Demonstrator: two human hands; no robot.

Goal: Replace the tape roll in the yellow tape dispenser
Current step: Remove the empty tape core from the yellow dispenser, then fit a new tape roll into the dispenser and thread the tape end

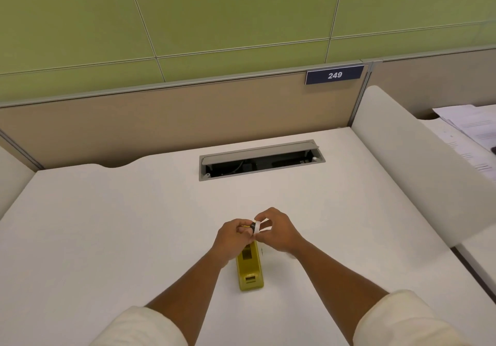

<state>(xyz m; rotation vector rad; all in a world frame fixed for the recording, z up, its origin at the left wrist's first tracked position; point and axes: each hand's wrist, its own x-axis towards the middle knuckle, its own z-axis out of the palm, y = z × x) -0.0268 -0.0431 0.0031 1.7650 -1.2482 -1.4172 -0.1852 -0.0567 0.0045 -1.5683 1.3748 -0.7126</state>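
Note:
The yellow tape dispenser stands on the white desk, its length running toward me and its roll bay open on top. Above its far end both hands meet. My left hand pinches a small black hub with a yellow part. My right hand holds the white tape roll pressed against that hub. The fingers hide most of the roll and the hub.
An open cable tray is set into the desk behind the hands. A beige partition with a "249" sign closes the back. A white side divider rises at the right, with papers beyond it.

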